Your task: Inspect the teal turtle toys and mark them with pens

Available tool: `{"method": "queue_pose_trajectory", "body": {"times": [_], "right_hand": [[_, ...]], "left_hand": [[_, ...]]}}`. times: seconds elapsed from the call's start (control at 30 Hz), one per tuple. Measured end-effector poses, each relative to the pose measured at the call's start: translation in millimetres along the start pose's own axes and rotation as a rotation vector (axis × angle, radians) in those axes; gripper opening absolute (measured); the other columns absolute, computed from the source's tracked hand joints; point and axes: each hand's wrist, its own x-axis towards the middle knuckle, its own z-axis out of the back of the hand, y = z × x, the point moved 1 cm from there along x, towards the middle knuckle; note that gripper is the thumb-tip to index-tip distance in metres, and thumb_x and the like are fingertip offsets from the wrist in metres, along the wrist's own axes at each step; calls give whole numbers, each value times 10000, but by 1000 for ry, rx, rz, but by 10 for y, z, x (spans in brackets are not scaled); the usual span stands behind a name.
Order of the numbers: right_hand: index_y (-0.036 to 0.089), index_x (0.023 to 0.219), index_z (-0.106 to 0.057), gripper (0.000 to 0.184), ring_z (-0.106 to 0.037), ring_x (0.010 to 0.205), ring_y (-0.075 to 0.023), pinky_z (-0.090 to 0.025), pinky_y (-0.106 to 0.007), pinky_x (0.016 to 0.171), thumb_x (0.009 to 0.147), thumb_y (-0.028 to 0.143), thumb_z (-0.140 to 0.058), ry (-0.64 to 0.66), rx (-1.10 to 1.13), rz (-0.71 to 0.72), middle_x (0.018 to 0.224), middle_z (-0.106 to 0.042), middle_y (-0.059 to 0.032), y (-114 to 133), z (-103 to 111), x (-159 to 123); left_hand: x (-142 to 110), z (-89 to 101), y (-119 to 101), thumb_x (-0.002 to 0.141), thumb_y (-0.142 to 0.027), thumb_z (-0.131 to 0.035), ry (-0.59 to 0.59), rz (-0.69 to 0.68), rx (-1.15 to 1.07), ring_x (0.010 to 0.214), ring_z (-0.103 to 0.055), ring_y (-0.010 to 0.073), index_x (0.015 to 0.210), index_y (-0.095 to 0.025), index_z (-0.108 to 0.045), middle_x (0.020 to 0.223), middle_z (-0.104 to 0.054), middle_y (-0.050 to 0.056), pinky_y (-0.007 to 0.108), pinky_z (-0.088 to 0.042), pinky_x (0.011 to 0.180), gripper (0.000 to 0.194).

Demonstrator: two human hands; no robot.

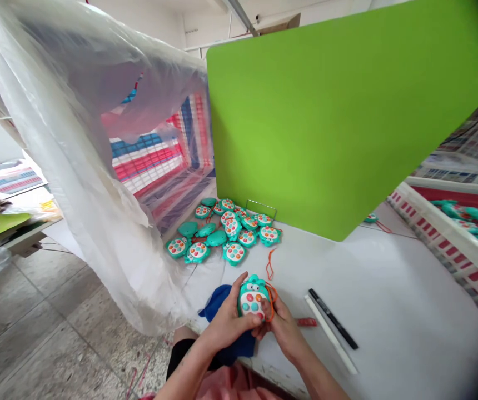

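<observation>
Near the table's front edge, a teal toy (252, 298) shaped like a small creature faces me, with cartoon eyes and several coloured buttons on a white front. My left hand (231, 316) is closed around its left side, thumb low on the front. At the right side, my right hand (279, 325) grips the toy, fingers against its lower front. An orange cord loop (273, 294) hangs by the toy's right edge, at my right hand's fingers. Under my hands lies a blue cloth (218, 301). A second orange cord (269, 265) rests on the table beyond.
Several similar toys (234, 253) are piled before a large green board (305, 122). On the right lie a black marker (334, 319), a white stick (330, 334) and a red strip (306, 322). A basket (456, 261) holds more toys. Plastic sheeting (84, 166) hangs left.
</observation>
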Motion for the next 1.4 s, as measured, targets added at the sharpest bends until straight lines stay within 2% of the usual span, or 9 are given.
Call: {"method": "queue_pose_trajectory", "body": {"times": [0.1, 0.33, 0.53, 0.7, 0.9, 1.07, 1.13, 1.23, 1.4], "right_hand": [[209, 1244, -399, 665, -613, 451, -177, -491, -280, 418, 783, 669, -536, 18, 66, -46, 637, -661, -6, -53, 18, 24], [216, 1247, -426, 730, -636, 483, -190, -505, -297, 437, 767, 766, -422, 78, 123, -87, 707, -685, -39, -50, 41, 39], [221, 1282, -354, 767, -663, 531, -192, -514, -289, 471, 733, 722, -543, 96, 58, -47, 714, -668, -26, -64, -43, -15], [221, 1279, -352, 674, -637, 483, -170, -501, -272, 441, 782, 608, -592, 63, -47, -6, 723, -667, -14, -53, -66, -6], [228, 1289, -362, 678, -616, 465, -175, -509, -299, 440, 789, 646, -548, -4, 11, -40, 724, -682, -24, -74, -7, 32], [195, 1263, -400, 702, -631, 478, -188, -498, -291, 441, 806, 726, -417, 54, 117, -81, 655, -671, -27, -88, 10, 50], [202, 1262, -406, 722, -639, 488, -186, -500, -292, 444, 787, 746, -419, 77, 125, -79, 717, -683, -38, -81, 2, 48], [207, 1301, -369, 776, -657, 524, -193, -508, -300, 470, 752, 745, -480, 101, 95, -75, 763, -681, -45, -79, -33, 27], [249, 1386, -229, 933, -646, 552, -175, -502, -293, 501, 662, 493, -765, 84, -6, 34, 907, -674, -53, -85, -91, 10]], "left_hand": [[17, -20, 76, 669, -371, -771, -47, 50, -4, 535, -555, 122, 1449, -241, -151, 754, -621, -10, 275, -470, 573, 1005], [6, 27, 11, 791, -408, -643, -154, -65, 151, 931, -582, 185, 1373, -222, -345, 1134, -603, 70, 310, -473, 831, 679], [50, 45, 4, 837, -477, -547, -311, -12, 144, 689, -542, 135, 1122, -178, -529, 847, -608, 14, 243, -460, 615, 413], [39, 79, 32, 845, -503, -525, -262, -33, 133, 825, -575, 171, 1198, -180, -512, 973, -624, 52, 284, -473, 734, 479], [-12, 17, 109, 641, -380, -790, -59, 64, -11, 576, -573, 143, 1461, -263, -118, 829, -648, 20, 316, -489, 624, 1067], [2, 36, 67, 675, -373, -761, -126, -9, 60, 839, -609, 192, 1442, -250, -216, 1094, -631, 72, 329, -486, 779, 949], [12, 43, 22, 753, -401, -683, -186, -56, 127, 947, -583, 199, 1389, -226, -334, 1154, -607, 71, 326, -458, 858, 746], [31, 52, -4, 836, -444, -559, -316, -44, 188, 847, -578, 173, 1207, -191, -512, 996, -635, 43, 294, -466, 780, 452], [35, 81, 31, 839, -504, -532, -284, 10, 72, 727, -561, 146, 1248, -190, -467, 925, -625, 33, 262, -454, 658, 520]]}}
